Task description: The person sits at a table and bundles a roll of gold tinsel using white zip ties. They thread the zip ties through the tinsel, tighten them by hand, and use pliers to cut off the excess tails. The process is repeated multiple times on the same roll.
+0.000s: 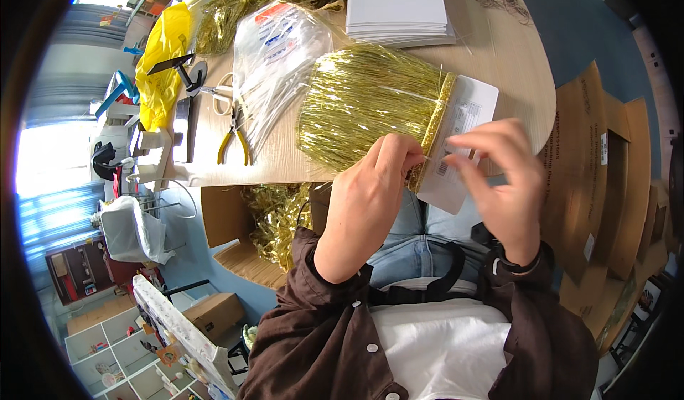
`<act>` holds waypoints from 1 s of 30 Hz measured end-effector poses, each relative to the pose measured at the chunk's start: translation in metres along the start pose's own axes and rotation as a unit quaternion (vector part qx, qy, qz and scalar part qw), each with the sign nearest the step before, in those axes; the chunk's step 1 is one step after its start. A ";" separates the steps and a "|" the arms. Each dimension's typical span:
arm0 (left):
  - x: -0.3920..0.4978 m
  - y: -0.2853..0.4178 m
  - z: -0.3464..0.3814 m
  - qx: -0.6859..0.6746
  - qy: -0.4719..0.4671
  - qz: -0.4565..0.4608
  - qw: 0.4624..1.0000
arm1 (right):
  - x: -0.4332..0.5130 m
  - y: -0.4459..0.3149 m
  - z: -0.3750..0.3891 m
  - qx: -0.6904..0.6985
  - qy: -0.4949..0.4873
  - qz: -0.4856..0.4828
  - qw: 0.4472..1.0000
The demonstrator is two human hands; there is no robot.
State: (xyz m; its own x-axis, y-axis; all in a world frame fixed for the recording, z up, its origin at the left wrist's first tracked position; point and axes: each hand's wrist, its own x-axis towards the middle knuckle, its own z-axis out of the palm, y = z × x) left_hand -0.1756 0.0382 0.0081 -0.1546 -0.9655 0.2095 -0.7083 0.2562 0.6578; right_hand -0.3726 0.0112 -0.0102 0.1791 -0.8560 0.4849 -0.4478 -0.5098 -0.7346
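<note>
A bundle of gold tinsel fringe [368,106] lies on the table, its glittery header band along a white card [473,106] that bears print and a barcode. A white cable tie [409,94] runs across the strands and over the band. My left hand [368,202] pinches the band's near end; a thin pale strip shows at its fingertips. Over the card, my right hand [505,181] is slightly blurred, thumb and forefinger apart with nothing visible between them. The card's near end juts past the table edge above my lap.
Left of the fringe lie a clear bag of white cable ties [278,63], yellow-handled pliers [233,143] and scissors [222,95]. White cards [398,4] are stacked beyond. A carton [224,213] of gold tinsel stands below the edge; large cardboard boxes [593,186] stand at right.
</note>
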 end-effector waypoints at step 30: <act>-0.002 -0.027 0.014 -0.235 0.045 -0.132 0.962 | -0.007 0.009 0.036 -0.001 0.008 -0.037 0.999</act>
State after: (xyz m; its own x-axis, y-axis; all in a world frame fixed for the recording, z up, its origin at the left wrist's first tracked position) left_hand -0.1657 0.0328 -0.0207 0.0630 -0.9973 0.0371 -0.3224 0.0148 0.9465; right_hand -0.3458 0.0095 -0.0371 0.1972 -0.8140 0.5464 -0.4352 -0.5721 -0.6952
